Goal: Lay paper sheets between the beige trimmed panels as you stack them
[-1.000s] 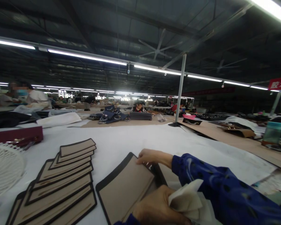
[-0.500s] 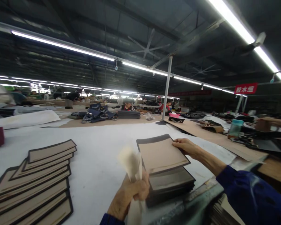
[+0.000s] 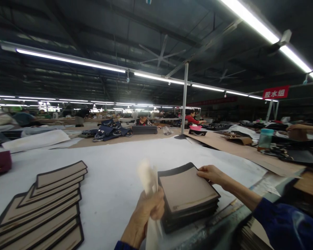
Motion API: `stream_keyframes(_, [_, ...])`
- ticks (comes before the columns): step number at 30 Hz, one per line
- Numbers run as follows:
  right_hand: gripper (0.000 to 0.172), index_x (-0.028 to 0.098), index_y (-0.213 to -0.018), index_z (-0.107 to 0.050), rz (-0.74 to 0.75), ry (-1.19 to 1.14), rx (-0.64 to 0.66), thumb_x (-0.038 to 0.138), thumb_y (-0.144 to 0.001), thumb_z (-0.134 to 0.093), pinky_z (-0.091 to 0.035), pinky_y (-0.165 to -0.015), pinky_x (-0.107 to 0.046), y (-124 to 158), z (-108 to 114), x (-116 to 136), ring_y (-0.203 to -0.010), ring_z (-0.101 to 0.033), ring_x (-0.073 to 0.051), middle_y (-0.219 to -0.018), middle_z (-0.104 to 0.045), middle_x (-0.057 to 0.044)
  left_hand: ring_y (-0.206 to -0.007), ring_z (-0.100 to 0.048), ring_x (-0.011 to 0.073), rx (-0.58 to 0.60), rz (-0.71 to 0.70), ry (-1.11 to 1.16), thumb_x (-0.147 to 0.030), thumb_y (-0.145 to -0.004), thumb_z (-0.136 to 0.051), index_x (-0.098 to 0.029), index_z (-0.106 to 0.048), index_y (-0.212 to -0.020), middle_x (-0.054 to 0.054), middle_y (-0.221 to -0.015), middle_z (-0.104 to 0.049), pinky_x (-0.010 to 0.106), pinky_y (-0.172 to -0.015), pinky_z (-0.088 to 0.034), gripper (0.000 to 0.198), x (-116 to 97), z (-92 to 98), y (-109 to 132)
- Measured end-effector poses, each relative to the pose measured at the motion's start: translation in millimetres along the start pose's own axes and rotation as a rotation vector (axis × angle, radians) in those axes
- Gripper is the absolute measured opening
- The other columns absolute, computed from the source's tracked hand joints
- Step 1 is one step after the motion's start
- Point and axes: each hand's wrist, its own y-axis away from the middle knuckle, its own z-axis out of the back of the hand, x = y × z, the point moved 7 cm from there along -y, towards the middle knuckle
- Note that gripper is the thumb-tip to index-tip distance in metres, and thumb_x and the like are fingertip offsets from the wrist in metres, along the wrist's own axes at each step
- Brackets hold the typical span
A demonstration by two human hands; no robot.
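Observation:
In my left hand (image 3: 148,207) is a pale cream thing with a rounded top (image 3: 145,173), held upright with the fingers wrapped round it. Motion blur hides its exact kind. My right hand (image 3: 211,173) pinches the right edge of a beige panel with a dark border (image 3: 189,187). This panel lies on top of a stack of dark-edged panels (image 3: 193,217), and a brownish streak runs along its near edge. To the left, several similar panels (image 3: 41,215) lie fanned out, overlapping, on the white-covered table (image 3: 114,156).
A maroon case (image 3: 0,162) sits at the left edge. Dark blue pieces (image 3: 109,130) are heaped at the back. A metal post (image 3: 185,100) rises beyond the table. On the right stand a jar with a teal lid (image 3: 265,139) and dark parts. Other people work farther off.
The panel in my right hand has come down from a raised, tilted position onto the stack. My left hand still grips the pale thing. The view has shifted slightly.

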Motion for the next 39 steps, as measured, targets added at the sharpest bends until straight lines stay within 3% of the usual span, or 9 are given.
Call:
stream_keyframes(4, [0.037,0.017,-0.101,-0.061,0.198,0.149,-0.127,0.039,-0.071,-0.063,-0.045,-0.073,-0.033,20,4,47,-0.081,-0.059,-0.022,-0.102,-0.061,-0.01,-0.029,-0.028,0.0005,-0.032,0.004,-0.087,-0.043,-0.062,-0.075,-0.015,-0.05,-0.072,-0.01,-0.041,-0.039,0.018,-0.034,-0.017,0.039,1,-3.6,1])
stream_keyframes(8, [0.045,0.016,-0.089,-0.065,0.455,0.074,0.199,0.053,-0.085,-0.039,-0.043,-0.06,-0.027,65,-41,116,-0.072,-0.061,-0.02,-0.075,-0.066,-0.006,-0.033,-0.03,0.0018,-0.08,-0.011,-0.234,-0.041,-0.068,-0.07,-0.012,-0.053,-0.073,-0.008,-0.042,-0.04,0.02,-0.037,-0.018,0.034,3,-3.5,3])
stream_keyframes(10, [0.042,0.016,-0.094,-0.064,0.52,0.075,0.233,0.052,-0.081,-0.048,-0.042,-0.056,-0.025,84,-57,142,-0.066,-0.06,-0.018,-0.072,-0.066,-0.004,-0.034,-0.031,0.0029,-0.089,-0.011,-0.311,-0.04,-0.07,-0.068,-0.011,-0.055,-0.076,-0.007,-0.042,-0.041,0.021,-0.038,-0.018,0.032,5,-2.3,3])
stream_keyframes(13, [0.023,0.017,-0.072,-0.065,0.529,0.147,0.198,0.035,-0.08,-0.054,-0.039,-0.052,-0.023,93,-71,159,-0.057,-0.057,-0.015,-0.06,-0.064,-0.002,-0.034,-0.031,0.0039,-0.093,-0.025,-0.394,-0.037,-0.074,-0.063,-0.011,-0.056,-0.076,-0.007,-0.04,-0.04,0.021,-0.038,-0.02,0.027,4,-2.6,4])
stream_keyframes(16, [0.024,0.018,-0.057,-0.058,0.491,0.155,0.175,0.027,-0.079,-0.051,-0.038,-0.05,-0.022,88,-77,157,-0.052,-0.056,-0.014,-0.052,-0.061,-0.001,-0.033,-0.034,0.0048,-0.117,-0.032,-0.406,-0.034,-0.075,-0.06,-0.012,-0.055,-0.07,-0.006,-0.04,-0.042,0.02,-0.037,-0.023,0.023,0,-5.3,7])
stream_keyframes(21, [0.034,0.019,-0.053,-0.05,0.406,-0.001,0.171,0.044,-0.068,-0.067,-0.034,-0.043,-0.021,74,-76,142,-0.045,-0.051,-0.012,-0.045,-0.052,0.002,-0.032,-0.038,0.0062,-0.125,-0.008,-0.376,-0.033,-0.074,-0.059,-0.011,-0.056,-0.062,-0.002,-0.039,-0.046,0.019,-0.035,-0.024,0.025,-1,-8.9,6])
stream_keyframes(26, [0.041,0.018,-0.054,-0.049,0.393,-0.181,0.143,0.053,-0.067,-0.065,-0.032,-0.04,-0.02,66,-59,134,-0.039,-0.043,-0.008,-0.044,-0.047,0.005,-0.029,-0.033,0.0041,-0.258,-0.029,-0.356,-0.038,-0.074,-0.059,-0.012,-0.054,-0.057,-0.004,-0.034,-0.042,0.018,-0.034,-0.018,0.032,2,8.2,3])
stream_keyframes(32, [0.043,0.017,-0.06,-0.051,0.314,-0.154,0.063,0.057,-0.077,-0.051,-0.033,-0.041,-0.02,57,-33,101,-0.039,-0.044,-0.009,-0.043,-0.051,0.002,-0.024,-0.028,0.0049,-0.528,-0.042,-0.426,-0.048,-0.071,-0.059,-0.015,-0.051,-0.057,-0.004,-0.027,-0.042,0.018,-0.031,-0.015,0.037,7,42.2,1])
stream_keyframes(39, [0.036,0.016,-0.084,-0.056,0.237,-0.206,0.056,0.05,-0.072,-0.059,-0.033,-0.039,-0.019,69,-14,66,-0.042,-0.046,-0.01,-0.046,-0.048,0.006,-0.027,-0.024,0.0048,-0.552,-0.037,-0.612,-0.037,-0.068,-0.06,-0.019,-0.044,-0.057,-0.01,-0.029,-0.033,0.019,-0.031,-0.014,0.026,2,30.4,2])
